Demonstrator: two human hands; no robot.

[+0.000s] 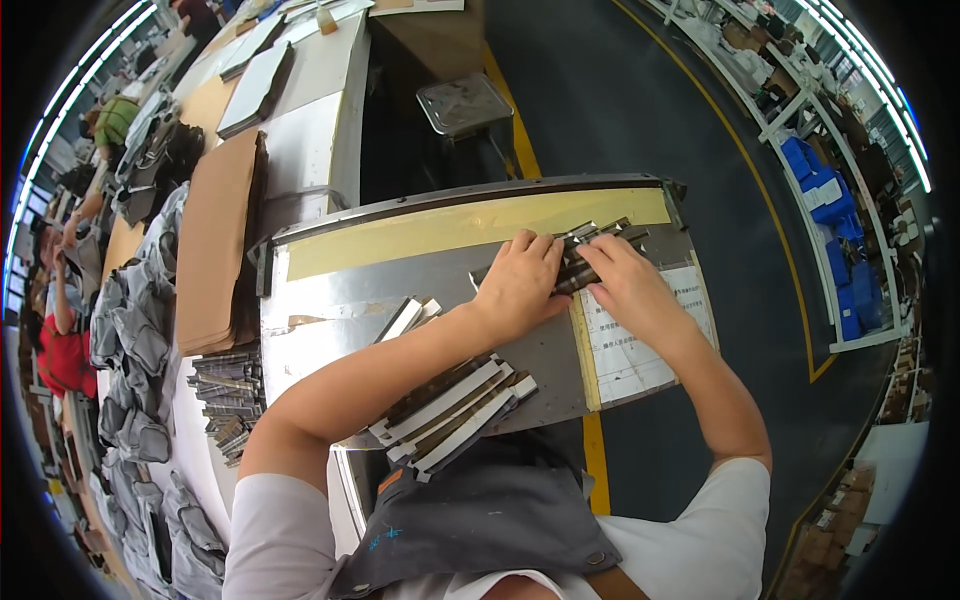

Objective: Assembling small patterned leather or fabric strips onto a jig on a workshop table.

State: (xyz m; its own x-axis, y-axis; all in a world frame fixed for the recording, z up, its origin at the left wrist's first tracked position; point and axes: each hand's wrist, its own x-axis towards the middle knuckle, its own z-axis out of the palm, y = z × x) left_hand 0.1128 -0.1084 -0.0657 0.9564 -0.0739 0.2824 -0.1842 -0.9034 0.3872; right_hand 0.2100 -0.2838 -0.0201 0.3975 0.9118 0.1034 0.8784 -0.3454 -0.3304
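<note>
My left hand point(522, 282) and my right hand point(632, 283) are at the far right of a metal-topped worktable point(330, 370). Between them lies a slanted bundle of dark, narrow metal strips point(580, 268). The left fingers curl over the bundle's near left part, while the right fingers press on its right part. Both palms hide much of the strips. Closer to me, several long strips with white faces and dark metal edges point(455, 410) rest side by side at the table's near edge. A shorter pair of white-faced strips point(408, 318) lies behind my left forearm.
Yellow tape point(400, 240) runs along the table's raised far edge. A printed sheet point(630, 350) lies under my right forearm. To the left stand brown boards point(215, 240), stacked metal strips point(228, 395) and grey cloth pieces point(135, 340). Beyond is a stool point(463, 104); co-workers are far left.
</note>
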